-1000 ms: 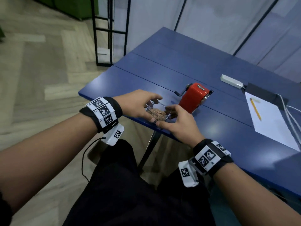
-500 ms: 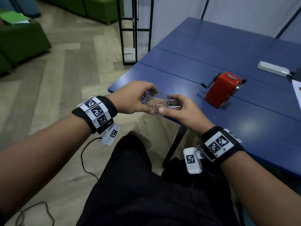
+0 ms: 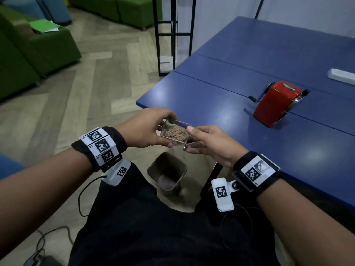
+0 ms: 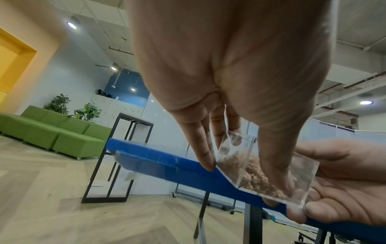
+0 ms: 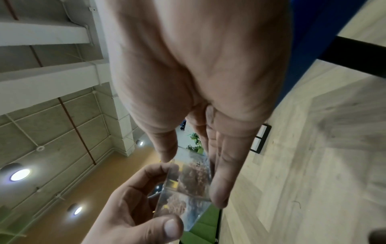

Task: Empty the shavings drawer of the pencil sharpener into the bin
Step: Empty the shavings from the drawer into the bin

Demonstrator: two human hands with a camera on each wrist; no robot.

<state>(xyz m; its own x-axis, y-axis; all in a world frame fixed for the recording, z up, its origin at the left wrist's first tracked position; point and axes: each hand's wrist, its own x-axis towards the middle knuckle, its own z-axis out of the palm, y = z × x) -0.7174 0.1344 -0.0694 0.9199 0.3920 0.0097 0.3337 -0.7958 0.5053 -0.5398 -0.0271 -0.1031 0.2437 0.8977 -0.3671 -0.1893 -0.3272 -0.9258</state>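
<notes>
The clear plastic shavings drawer (image 3: 175, 133) is full of brown shavings and is held level in the air just off the table's near edge. My left hand (image 3: 151, 129) pinches its left end and my right hand (image 3: 203, 141) pinches its right end. Seen from the left wrist, the drawer (image 4: 269, 171) sits between thumb and fingers; from the right wrist, the drawer (image 5: 188, 183) is pinched likewise. The brown bin (image 3: 167, 170) stands on the floor right below the drawer. The red crank sharpener (image 3: 276, 103) stays on the blue table (image 3: 221, 96).
A white block (image 3: 341, 75) lies at the table's far right. A black metal frame (image 3: 173, 35) stands left of the table, green sofas (image 3: 36, 48) beyond it. Cables (image 3: 57, 233) trail on the wooden floor by my legs.
Both hands have carried the drawer away from the sharpener, leftward past the table edge. The view has swung down and left, bringing the bin into sight under the drawer.
</notes>
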